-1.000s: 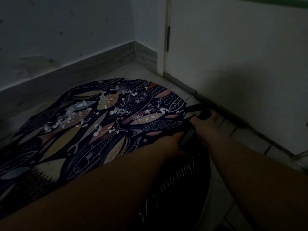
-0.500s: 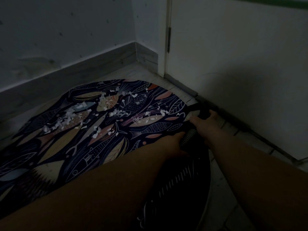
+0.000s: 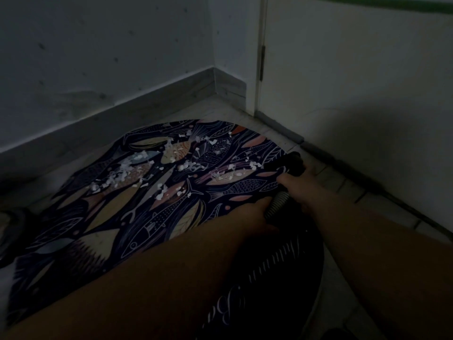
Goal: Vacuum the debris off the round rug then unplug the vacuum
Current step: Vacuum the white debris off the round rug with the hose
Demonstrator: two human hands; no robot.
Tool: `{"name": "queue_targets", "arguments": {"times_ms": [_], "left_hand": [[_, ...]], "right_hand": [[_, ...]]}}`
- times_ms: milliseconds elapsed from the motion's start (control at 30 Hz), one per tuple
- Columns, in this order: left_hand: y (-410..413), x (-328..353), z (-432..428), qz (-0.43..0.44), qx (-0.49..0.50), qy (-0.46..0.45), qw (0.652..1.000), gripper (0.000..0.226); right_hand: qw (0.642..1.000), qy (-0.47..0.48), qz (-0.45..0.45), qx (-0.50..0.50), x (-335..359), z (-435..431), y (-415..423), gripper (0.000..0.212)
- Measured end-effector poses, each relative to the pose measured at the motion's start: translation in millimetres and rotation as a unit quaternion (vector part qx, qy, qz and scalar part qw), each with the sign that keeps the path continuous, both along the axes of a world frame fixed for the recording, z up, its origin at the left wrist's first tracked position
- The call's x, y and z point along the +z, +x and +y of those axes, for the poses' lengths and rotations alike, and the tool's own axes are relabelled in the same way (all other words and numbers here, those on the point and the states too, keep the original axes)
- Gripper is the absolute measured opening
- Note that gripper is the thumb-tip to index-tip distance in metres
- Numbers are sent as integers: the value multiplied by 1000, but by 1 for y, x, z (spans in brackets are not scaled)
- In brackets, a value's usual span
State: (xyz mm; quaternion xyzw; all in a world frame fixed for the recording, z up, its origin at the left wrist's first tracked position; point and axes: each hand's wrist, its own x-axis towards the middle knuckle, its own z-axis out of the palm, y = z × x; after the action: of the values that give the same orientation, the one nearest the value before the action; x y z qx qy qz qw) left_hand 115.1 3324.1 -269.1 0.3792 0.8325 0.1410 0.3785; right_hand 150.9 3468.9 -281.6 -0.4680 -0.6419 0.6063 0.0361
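Note:
A round dark rug [image 3: 147,212] with a fish pattern lies on the tiled floor. White scraps of debris [image 3: 122,173] are scattered across its far half. The black vacuum nozzle [image 3: 286,164] rests at the rug's right edge, close to some scraps. My right hand [image 3: 294,185] grips the nozzle end from behind. My left hand [image 3: 255,212] holds the ribbed hose [image 3: 277,204] just behind it. Dark clothing with white lettering covers the hose further back. No plug or socket is in view.
A wall with a grey skirting board [image 3: 122,114] runs along the far left. A white door [image 3: 343,82] closes the corner on the right, with a dark strip along its foot. A dark object [image 3: 12,224] sits at the rug's left edge.
Both hands and the nozzle have edged slightly forward and left toward the debris on the rug's right side. The grips are unchanged.

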Motion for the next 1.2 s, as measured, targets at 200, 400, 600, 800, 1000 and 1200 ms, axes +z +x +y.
{"name": "queue_targets", "arguments": {"times_ms": [200, 400, 600, 800, 1000, 1200], "left_hand": [[-4, 2, -16, -10, 18, -8, 1000, 82], [-3, 1, -28, -21, 33, -15, 999, 84], [-2, 8, -43, -23, 37, -19, 999, 82], [2, 9, -63, -13, 55, -4, 998, 83], [8, 10, -82, 8, 62, 3, 998, 82], [10, 14, -99, 3, 77, 3, 997, 80]], "right_hand": [[1000, -6, -12, 26, 0, -13, -10, 82], [999, -2, -27, 45, 3, -23, -11, 83], [997, -6, -35, 62, 4, -34, -13, 84], [996, -23, -37, 75, 3, -51, -18, 85], [993, -27, -46, 109, 5, -69, -20, 86], [991, -31, -50, 122, 6, -86, -24, 87]]}}
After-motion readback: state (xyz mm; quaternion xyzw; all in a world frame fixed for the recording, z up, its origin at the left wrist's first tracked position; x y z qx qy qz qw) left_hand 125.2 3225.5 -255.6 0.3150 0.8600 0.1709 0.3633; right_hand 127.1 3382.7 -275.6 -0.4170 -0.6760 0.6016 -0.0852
